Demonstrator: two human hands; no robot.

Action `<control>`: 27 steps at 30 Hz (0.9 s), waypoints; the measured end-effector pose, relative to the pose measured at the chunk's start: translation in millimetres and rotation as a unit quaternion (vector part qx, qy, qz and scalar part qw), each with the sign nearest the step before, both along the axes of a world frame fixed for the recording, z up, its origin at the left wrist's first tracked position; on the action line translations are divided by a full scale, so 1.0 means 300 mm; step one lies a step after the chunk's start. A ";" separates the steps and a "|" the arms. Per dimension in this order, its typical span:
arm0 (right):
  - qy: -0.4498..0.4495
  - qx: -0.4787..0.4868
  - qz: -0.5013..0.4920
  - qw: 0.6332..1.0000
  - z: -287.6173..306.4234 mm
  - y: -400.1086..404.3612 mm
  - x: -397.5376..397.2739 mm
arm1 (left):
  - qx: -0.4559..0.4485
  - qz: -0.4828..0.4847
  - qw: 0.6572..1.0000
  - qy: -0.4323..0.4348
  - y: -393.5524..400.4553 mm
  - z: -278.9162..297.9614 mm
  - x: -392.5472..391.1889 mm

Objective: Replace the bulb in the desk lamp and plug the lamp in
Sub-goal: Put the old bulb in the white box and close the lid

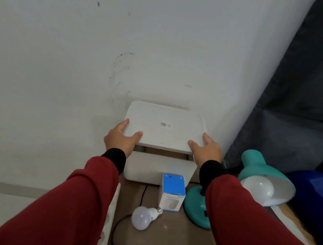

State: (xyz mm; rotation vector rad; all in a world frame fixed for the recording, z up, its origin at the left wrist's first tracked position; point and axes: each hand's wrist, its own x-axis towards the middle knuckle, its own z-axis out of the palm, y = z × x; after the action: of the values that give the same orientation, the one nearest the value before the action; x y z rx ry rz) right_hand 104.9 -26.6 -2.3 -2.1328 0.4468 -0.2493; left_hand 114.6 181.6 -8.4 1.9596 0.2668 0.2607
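A teal desk lamp (257, 164) stands at the right with a white bulb (258, 188) in its tilted shade. A loose white bulb (144, 217) lies on the brown table in front of a blue and white bulb box (172, 193). My left hand (121, 139) and my right hand (207, 148) grip the two near corners of a white lid (166, 128). The lid is raised a little above a white storage box (161, 169) against the wall. The lamp's black cord (117, 227) runs across the table towards a white power strip (109, 217) at the left edge.
The white wall rises right behind the storage box. Dark grey fabric (306, 99) hangs at the right, with a blue object (314, 198) below it behind the lamp. The brown table (172, 243) ends at the power strip on its left side.
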 end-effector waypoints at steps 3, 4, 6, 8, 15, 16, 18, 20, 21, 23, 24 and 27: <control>0.001 -0.021 0.003 1.000 0.010 0.020 -0.104 | 0.036 -0.009 0.999 0.004 0.019 0.015 -0.095; 0.004 -0.027 0.004 1.000 0.009 0.027 -0.145 | 0.050 -0.011 0.999 0.008 0.025 0.018 -0.134; 0.013 -0.030 0.005 0.999 0.000 0.039 -0.234 | 0.073 -0.016 0.997 0.018 0.039 0.010 -0.217; 0.025 -0.038 0.004 0.999 -0.018 0.048 -0.334 | 0.083 -0.019 0.996 0.029 0.049 -0.013 -0.310; 0.059 -0.052 -0.001 0.997 -0.135 0.038 -0.665 | 0.119 -0.045 0.990 0.065 0.040 -0.157 -0.635; 0.067 -0.048 -0.004 0.997 -0.159 0.030 -0.705 | 0.128 -0.049 0.988 0.070 0.032 -0.182 -0.677; 0.086 -0.046 -0.009 0.995 -0.208 0.014 -0.779 | 0.128 -0.054 0.986 0.089 0.014 -0.237 -0.756; 0.112 -0.059 -0.011 0.992 -0.248 -0.002 -0.845 | 0.119 -0.057 0.985 0.114 -0.004 -0.291 -0.824; 0.124 -0.069 -0.010 0.990 -0.265 -0.010 -0.873 | 0.115 -0.059 0.984 0.124 -0.013 -0.317 -0.852; 0.147 -0.086 -0.003 0.985 -0.296 -0.025 -0.924 | 0.115 -0.058 0.982 0.138 -0.033 -0.360 -0.902; 0.156 -0.091 -0.001 0.984 -0.312 -0.034 -0.944 | 0.120 -0.058 0.980 0.145 -0.043 -0.376 -0.923; 0.192 -0.113 0.001 0.975 -0.359 -0.061 -0.987 | 0.141 -0.072 0.975 0.159 -0.064 -0.417 -0.970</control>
State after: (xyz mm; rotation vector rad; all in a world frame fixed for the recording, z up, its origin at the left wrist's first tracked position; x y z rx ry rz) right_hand -191.2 -44.8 -110.0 -2.4120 0.6656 0.1244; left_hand -176.4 162.5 -133.5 2.2893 0.3067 -0.1202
